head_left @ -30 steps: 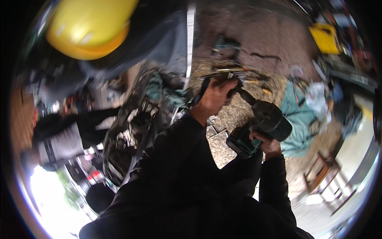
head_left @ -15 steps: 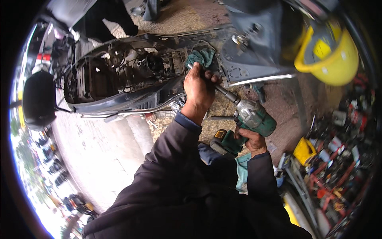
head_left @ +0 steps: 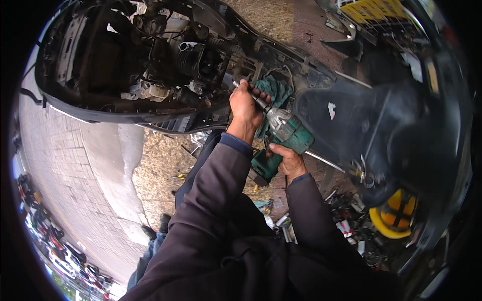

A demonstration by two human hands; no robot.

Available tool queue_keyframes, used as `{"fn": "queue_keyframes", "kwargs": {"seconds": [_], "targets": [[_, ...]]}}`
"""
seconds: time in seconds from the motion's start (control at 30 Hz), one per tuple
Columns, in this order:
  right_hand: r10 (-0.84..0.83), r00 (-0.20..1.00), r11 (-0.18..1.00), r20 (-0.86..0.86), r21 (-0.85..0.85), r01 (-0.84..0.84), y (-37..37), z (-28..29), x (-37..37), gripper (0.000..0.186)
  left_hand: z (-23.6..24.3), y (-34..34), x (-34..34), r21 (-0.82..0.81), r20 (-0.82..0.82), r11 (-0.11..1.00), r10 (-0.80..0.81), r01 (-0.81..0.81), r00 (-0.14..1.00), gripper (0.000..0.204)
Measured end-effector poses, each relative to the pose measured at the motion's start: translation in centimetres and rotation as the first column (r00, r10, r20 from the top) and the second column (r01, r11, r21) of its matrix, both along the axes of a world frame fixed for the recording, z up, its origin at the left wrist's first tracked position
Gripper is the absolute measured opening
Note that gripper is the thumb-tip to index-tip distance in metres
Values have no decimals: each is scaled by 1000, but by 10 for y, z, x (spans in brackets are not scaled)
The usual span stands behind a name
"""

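Note:
A green and silver cordless impact wrench [head_left: 297, 136] is held slantwise over the frame of a partly stripped scooter [head_left: 165, 119]. My right hand [head_left: 288, 160] is closed round its handle, near the battery end. My left hand [head_left: 244, 110] wraps the socket extension [head_left: 259, 102] just ahead of the wrench's silver nose. The extension's tip [head_left: 235, 84] pokes out past my left fingers, close to the open engine bay; whether it touches anything, I cannot tell. Behind my left hand a crumpled green rag [head_left: 275, 92] lies on the scooter. A finned engine cylinder [head_left: 193, 61] shows in the bay.
The scooter's dark footboard panel [head_left: 336, 113] stretches off to the right. A yellow helmet [head_left: 384, 220] hangs or rests at the lower right, beside heaped tools and parts [head_left: 351, 220]. Paving [head_left: 95, 165] lies to the left, with parked two-wheelers [head_left: 60, 251] beyond.
The view has shifted, so the scooter looks larger and closer. The wrench has moved left, and its nose is now nearer my left hand. Both hands keep their grip.

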State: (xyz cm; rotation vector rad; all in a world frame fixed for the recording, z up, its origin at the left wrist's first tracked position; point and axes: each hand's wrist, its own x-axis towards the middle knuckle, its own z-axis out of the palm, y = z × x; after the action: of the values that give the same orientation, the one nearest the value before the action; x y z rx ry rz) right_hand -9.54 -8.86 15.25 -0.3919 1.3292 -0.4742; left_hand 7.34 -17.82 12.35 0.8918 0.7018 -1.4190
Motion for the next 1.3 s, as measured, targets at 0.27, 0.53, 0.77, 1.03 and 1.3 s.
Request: {"fn": "queue_keyframes", "kwargs": {"seconds": [0.27, 0.53, 0.77, 1.03, 1.3], "targets": [[39, 966, 986, 256, 145, -79, -97, -46, 12, 33, -47, -58, 44, -80, -117, 995, 46, -55, 992, 32], [33, 939, 970, 343, 213, -112, -84, -38, -4, 40, -32, -25, 28, -56, -67, 991, 119, -123, 991, 29], [69, 964, 977, 256, 176, -117, 16, -22, -64, 39, -30, 65, -27, 51, 191, 992, 104, -115, 976, 25], [231, 954, 968, -189, 138, -207, 147, 5, -177, 13, -42, 224, -124, 120, 599, 902, -399, 415, 694, 20], [241, 923, 970, -301, 88, -224, 228, 23, -229, 11, -64, 303, -160, 322, 594, 861, -508, 394, 624, 22]]}}
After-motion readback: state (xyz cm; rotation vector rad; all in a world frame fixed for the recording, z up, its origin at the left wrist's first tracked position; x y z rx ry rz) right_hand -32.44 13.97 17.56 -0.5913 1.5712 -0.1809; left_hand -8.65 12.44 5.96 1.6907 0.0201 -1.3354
